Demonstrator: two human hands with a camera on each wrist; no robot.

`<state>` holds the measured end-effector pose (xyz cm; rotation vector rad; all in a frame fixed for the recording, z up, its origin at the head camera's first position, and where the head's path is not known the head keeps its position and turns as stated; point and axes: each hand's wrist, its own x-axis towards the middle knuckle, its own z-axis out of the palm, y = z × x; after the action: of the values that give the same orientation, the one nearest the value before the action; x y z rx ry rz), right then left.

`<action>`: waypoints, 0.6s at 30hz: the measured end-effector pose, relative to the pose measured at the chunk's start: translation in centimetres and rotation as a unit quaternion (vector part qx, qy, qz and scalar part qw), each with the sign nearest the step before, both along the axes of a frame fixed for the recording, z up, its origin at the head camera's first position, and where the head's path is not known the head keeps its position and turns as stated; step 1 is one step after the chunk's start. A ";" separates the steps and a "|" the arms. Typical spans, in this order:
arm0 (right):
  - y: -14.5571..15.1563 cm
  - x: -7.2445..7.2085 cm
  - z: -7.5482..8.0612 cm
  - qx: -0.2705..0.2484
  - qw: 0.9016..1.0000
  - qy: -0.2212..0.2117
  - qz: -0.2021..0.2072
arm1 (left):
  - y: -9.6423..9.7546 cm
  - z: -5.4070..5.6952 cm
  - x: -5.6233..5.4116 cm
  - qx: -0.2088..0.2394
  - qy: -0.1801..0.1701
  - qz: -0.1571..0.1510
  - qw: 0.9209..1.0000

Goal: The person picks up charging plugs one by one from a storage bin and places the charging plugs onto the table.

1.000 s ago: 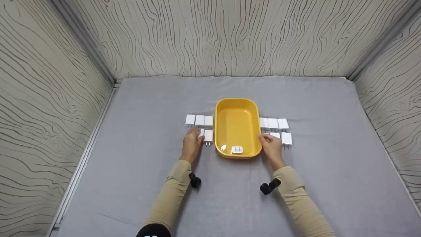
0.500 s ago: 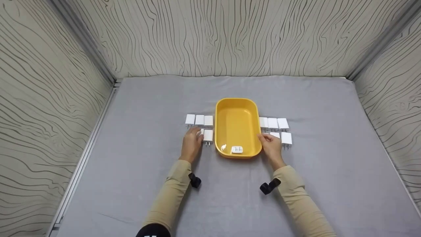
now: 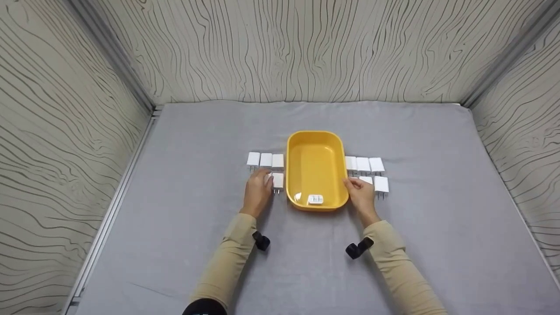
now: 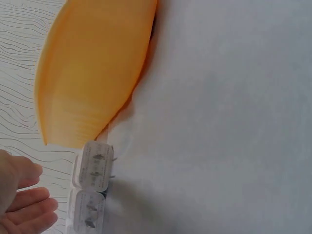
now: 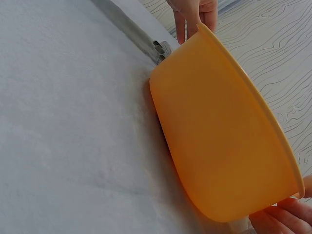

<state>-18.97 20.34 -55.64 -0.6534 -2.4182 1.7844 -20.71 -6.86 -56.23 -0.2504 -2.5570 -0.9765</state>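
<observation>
A yellow plastic basin sits mid-table, with one white plug charger lying in its near end. My right hand pinches the basin's right rim, thumb inside and fingers outside in the right wrist view. To the left of the basin, my left hand is over the near row of white chargers, next to the charger closest to the basin. The left wrist view shows that hand with loosely bent fingers apart from two chargers, whose printed ends face the camera.
Behind the left hand is a row of white chargers. More chargers stand in two rows right of the basin, some partly hidden by the right hand. Grey cloth covers the table, and patterned panels enclose it.
My left hand has shifted slightly right, and its fingertips now reach farther over the near-row charger. The right hand and the basin stay in place.
</observation>
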 end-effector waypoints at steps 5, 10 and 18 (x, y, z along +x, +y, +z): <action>-0.1 0.0 -0.1 0.006 1.000 0.013 -0.007 | 0.3 0.3 0.1 -0.006 0.004 0.000 1.000; -0.1 0.0 -0.1 0.010 1.000 0.018 -0.007 | 0.7 0.8 0.2 -0.003 0.007 -0.005 1.000; -0.1 0.1 -0.2 -0.012 0.999 0.032 -0.014 | 1.4 1.3 0.3 -0.011 0.008 -0.015 1.000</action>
<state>-18.90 20.20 -55.83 -0.6185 -2.3380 1.7992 -20.44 -5.42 -54.97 -0.3027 -2.5574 -0.9538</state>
